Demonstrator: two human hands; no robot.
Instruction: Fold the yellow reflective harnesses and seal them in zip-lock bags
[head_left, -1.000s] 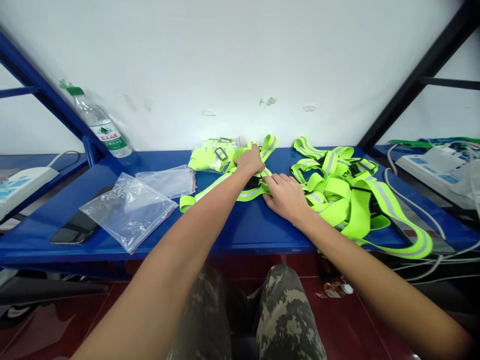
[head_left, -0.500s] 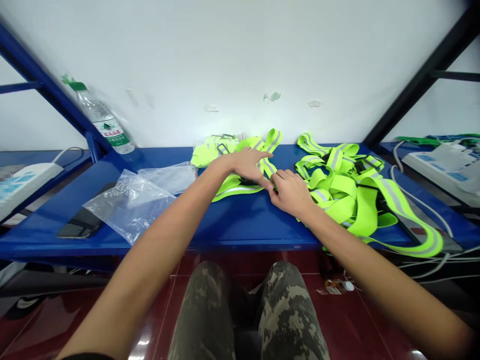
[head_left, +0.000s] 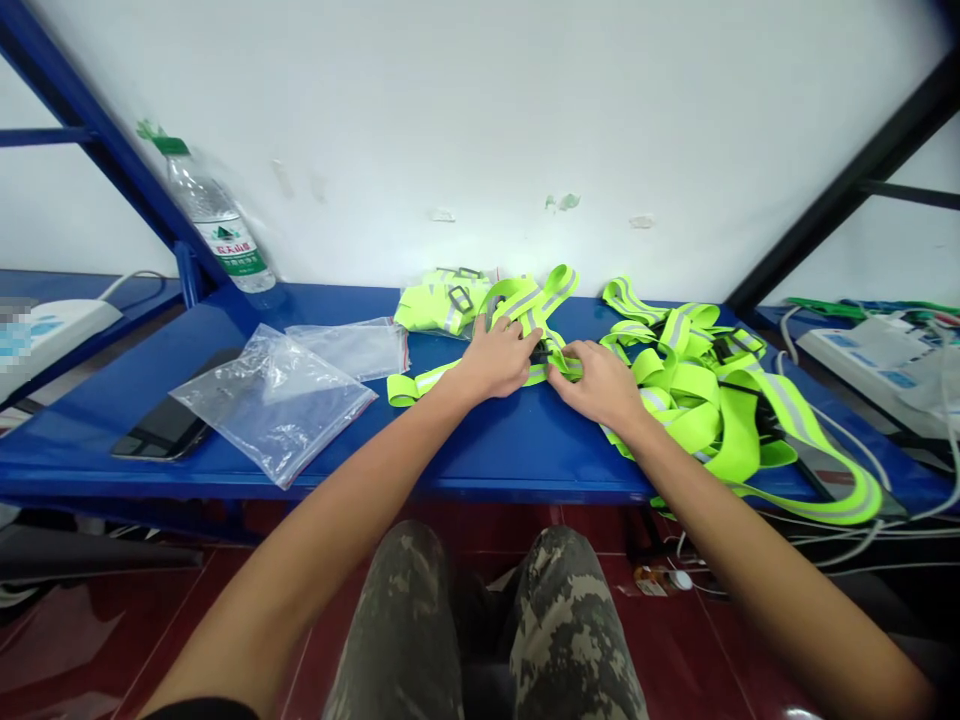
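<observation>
A neon-yellow reflective strap [head_left: 529, 300] with a grey stripe lies looped on the blue shelf in front of me. My left hand [head_left: 501, 358] is closed on it, fingers bent over the webbing. My right hand [head_left: 598, 382] pinches the same strap just to the right, thumb and fingers together. Between the two hands shows a black buckle [head_left: 540, 354], partly covered by the fingers. Behind my left hand sits a clear bag packed with a folded yellow strap [head_left: 431, 305]. A tangled pile of similar straps [head_left: 686, 390] lies right beside my right hand.
Clear zip bags [head_left: 289, 405] lie at the left, overlapping a dark phone [head_left: 161, 425]. A water bottle [head_left: 225, 235] leans in the back left corner by the blue frame. White cables [head_left: 847, 435] run along the right end of the blue shelf [head_left: 495, 455].
My left hand has gone from spread fingers to closed on the strap, and it sits lower. The strap is rearranged, with a loop now sticking out to the left. The view has shifted slightly.
</observation>
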